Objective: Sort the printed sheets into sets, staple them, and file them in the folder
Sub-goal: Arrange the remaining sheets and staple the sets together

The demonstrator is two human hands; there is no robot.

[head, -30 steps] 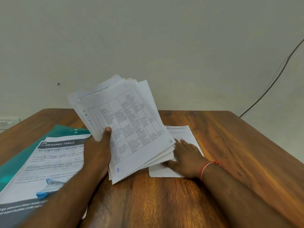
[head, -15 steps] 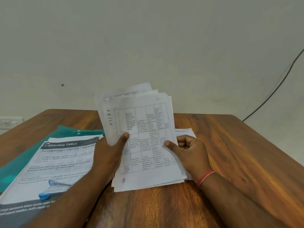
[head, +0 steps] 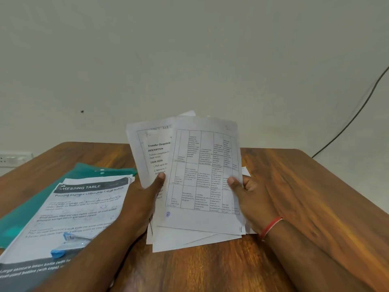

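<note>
A loose stack of printed sheets [head: 195,239] stands tilted up above the table's middle. My left hand [head: 145,199] grips the stack at its left edge, thumb on a text page [head: 147,152]. My right hand [head: 250,197] pinches the front sheet [head: 204,171], a page with a printed table, at its right edge and holds it shifted right of the rest. A blue stapler [head: 69,245] lies on a printed set [head: 84,207] at the left, which rests on a teal folder [head: 31,205].
One white sheet [head: 245,170] lies flat on the wooden table [head: 305,207] behind my right hand. A wall socket [head: 12,158] sits at the far left. A black cable [head: 357,114] runs down the wall at the right.
My right hand rose from the flat sheet on the table and took the front sheet's right edge. The stack turned upright, and the front sheet has slid right, baring the text page.
</note>
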